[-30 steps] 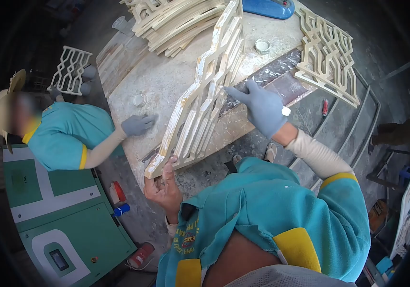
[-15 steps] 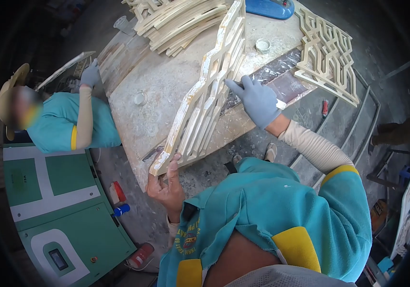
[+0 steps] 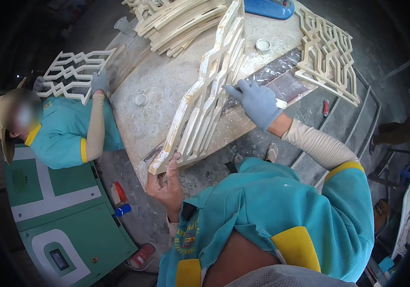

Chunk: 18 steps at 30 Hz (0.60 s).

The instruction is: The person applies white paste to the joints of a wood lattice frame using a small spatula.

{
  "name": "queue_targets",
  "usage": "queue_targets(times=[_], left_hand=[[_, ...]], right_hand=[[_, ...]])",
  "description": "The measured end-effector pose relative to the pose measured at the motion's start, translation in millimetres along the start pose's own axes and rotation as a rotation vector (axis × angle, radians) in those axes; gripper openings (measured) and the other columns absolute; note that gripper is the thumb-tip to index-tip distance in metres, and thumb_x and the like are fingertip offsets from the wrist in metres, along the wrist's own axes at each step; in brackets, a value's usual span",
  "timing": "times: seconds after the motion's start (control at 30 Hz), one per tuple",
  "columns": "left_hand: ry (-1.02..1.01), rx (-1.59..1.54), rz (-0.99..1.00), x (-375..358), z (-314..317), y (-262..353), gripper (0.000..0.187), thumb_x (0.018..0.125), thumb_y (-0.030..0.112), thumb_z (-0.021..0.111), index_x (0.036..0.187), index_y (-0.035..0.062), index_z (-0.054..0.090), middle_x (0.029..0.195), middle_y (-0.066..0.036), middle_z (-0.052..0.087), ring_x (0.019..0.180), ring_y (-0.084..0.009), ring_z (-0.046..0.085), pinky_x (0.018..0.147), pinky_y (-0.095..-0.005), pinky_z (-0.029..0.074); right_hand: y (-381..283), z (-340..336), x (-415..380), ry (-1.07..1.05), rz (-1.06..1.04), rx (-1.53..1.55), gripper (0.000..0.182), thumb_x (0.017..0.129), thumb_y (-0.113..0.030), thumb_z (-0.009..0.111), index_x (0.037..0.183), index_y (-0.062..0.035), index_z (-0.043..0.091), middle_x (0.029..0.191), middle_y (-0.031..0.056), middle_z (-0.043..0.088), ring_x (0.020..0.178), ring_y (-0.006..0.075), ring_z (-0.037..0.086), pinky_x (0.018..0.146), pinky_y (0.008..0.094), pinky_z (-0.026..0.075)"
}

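Note:
A pale wooden lattice panel (image 3: pixel 200 98) stands on edge on the worktable, with white and orange-brown patches along its upward-facing edge. My bare left hand (image 3: pixel 166 189) grips its near lower corner, the thumb on one side and fingers on the other. At the panel's middle is my right hand (image 3: pixel 258 103) in a grey glove, fingers curled and index pointing at the slats. A small dark tip shows at that fingertip and a white bit pokes out near the wrist; I cannot tell what the hand holds.
Curved wooden strips (image 3: pixel 183 24) lie stacked at the table's (image 3: pixel 166 79) far side. Small pots (image 3: pixel 263 46) stand on it, and another lattice panel (image 3: pixel 327 57) overhangs the right edge. A co-worker (image 3: pixel 71 124) at left holds a lattice panel (image 3: pixel 78 74) beside a green cabinet (image 3: pixel 61 191).
My right hand has shifted slightly along the panel toward me, and its index finger has dropped a little. The co-worker's panel has turned from edge-on to face-on. My left hand keeps its place.

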<state>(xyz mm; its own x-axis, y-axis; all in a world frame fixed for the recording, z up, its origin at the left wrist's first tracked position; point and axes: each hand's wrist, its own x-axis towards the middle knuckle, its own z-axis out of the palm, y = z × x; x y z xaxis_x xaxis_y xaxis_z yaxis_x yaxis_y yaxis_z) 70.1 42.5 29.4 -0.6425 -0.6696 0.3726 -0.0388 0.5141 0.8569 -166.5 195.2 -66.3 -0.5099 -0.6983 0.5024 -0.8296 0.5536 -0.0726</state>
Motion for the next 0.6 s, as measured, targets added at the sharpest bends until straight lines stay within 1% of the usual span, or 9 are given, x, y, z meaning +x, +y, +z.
queue_targets(times=[0.13, 0.23, 0.3, 0.33, 0.4, 0.43, 0.5, 0.53, 0.6], left_hand=[[0.014, 0.002, -0.009, 0, -1, -1, 0.023, 0.09, 0.0, 0.064, 0.111, -0.0094, 0.063, 0.095, -0.014, 0.072, 0.091, -0.0168, 0.067, 0.084, -0.0302, 0.051], [0.004, -0.004, -0.007, 1, 0, -3, 0.023, 0.09, 0.001, 0.064, 0.11, -0.0094, 0.063, 0.096, -0.014, 0.072, 0.091, -0.0167, 0.067, 0.084, -0.0301, 0.051], [0.009, -0.016, -0.016, 2, 1, -2, 0.022, 0.09, 0.001, 0.064, 0.11, -0.0091, 0.063, 0.096, -0.014, 0.072, 0.091, -0.0167, 0.066, 0.084, -0.0301, 0.051], [0.016, -0.03, -0.023, 1, 1, -2, 0.022, 0.09, 0.002, 0.064, 0.11, -0.0088, 0.063, 0.096, -0.014, 0.071, 0.091, -0.0167, 0.066, 0.084, -0.03, 0.051], [0.017, -0.013, -0.017, 1, -1, -3, 0.022, 0.091, 0.002, 0.064, 0.11, -0.0087, 0.063, 0.096, -0.014, 0.071, 0.091, -0.0165, 0.066, 0.084, -0.0298, 0.051], [0.021, -0.004, -0.004, 2, 0, -4, 0.022, 0.091, 0.002, 0.064, 0.11, -0.0086, 0.063, 0.096, -0.014, 0.071, 0.091, -0.0164, 0.066, 0.084, -0.0295, 0.051], [0.025, -0.017, -0.013, 3, 2, 0, 0.021, 0.091, 0.002, 0.063, 0.109, -0.0087, 0.064, 0.096, -0.014, 0.071, 0.091, -0.0162, 0.066, 0.083, -0.0294, 0.051], [0.031, -0.031, -0.019, 3, 4, 1, 0.021, 0.091, 0.001, 0.063, 0.109, -0.0087, 0.064, 0.096, -0.013, 0.071, 0.091, -0.0161, 0.066, 0.083, -0.0293, 0.051], [0.031, -0.023, -0.011, 2, 4, -1, 0.021, 0.091, 0.001, 0.063, 0.109, -0.0086, 0.064, 0.096, -0.013, 0.071, 0.091, -0.0159, 0.066, 0.083, -0.0291, 0.051]], right_hand=[[3, -17, 7, -0.104, 0.005, 0.075, 0.034, 0.086, -0.012, 0.057, 0.119, -0.0203, 0.059, 0.087, 0.0065, 0.049, 0.066, 0.0222, 0.061, 0.052, 0.0371, 0.051], [7, -15, 14, -0.154, 0.089, 0.02, 0.035, 0.086, -0.012, 0.058, 0.12, -0.0211, 0.06, 0.089, 0.0067, 0.051, 0.069, 0.0229, 0.063, 0.054, 0.0369, 0.051], [3, -4, 7, -0.177, 0.087, -0.009, 0.061, 0.078, -0.003, 0.06, 0.133, -0.0265, 0.056, 0.093, 0.006, 0.053, 0.075, 0.0241, 0.062, 0.058, 0.0376, 0.052], [3, -5, 6, -0.175, 0.083, -0.008, 0.061, 0.078, -0.003, 0.06, 0.133, -0.0265, 0.056, 0.093, 0.006, 0.053, 0.075, 0.0241, 0.062, 0.058, 0.0376, 0.052], [2, -13, 4, -0.266, 0.13, 0.207, 0.043, 0.085, -0.01, 0.056, 0.125, -0.0236, 0.061, 0.091, 0.0105, 0.058, 0.074, 0.0291, 0.066, 0.064, 0.0407, 0.054], [7, -18, 9, -0.266, 0.129, 0.205, 0.043, 0.085, -0.01, 0.056, 0.125, -0.0236, 0.061, 0.091, 0.0105, 0.058, 0.074, 0.0291, 0.066, 0.064, 0.0407, 0.054], [18, -21, 20, -0.458, 0.263, 0.521, 0.043, 0.084, -0.009, 0.056, 0.123, -0.0238, 0.065, 0.092, 0.0142, 0.063, 0.08, 0.0326, 0.066, 0.072, 0.0424, 0.053], [19, -19, 21, -0.459, 0.264, 0.52, 0.043, 0.084, -0.009, 0.056, 0.123, -0.0238, 0.065, 0.092, 0.0142, 0.063, 0.08, 0.0326, 0.066, 0.072, 0.0424, 0.053], [19, -15, 23, -0.479, 0.261, 0.581, 0.047, 0.086, -0.005, 0.056, 0.126, -0.0275, 0.065, 0.086, 0.0137, 0.059, 0.08, 0.0322, 0.061, 0.074, 0.0414, 0.049]])
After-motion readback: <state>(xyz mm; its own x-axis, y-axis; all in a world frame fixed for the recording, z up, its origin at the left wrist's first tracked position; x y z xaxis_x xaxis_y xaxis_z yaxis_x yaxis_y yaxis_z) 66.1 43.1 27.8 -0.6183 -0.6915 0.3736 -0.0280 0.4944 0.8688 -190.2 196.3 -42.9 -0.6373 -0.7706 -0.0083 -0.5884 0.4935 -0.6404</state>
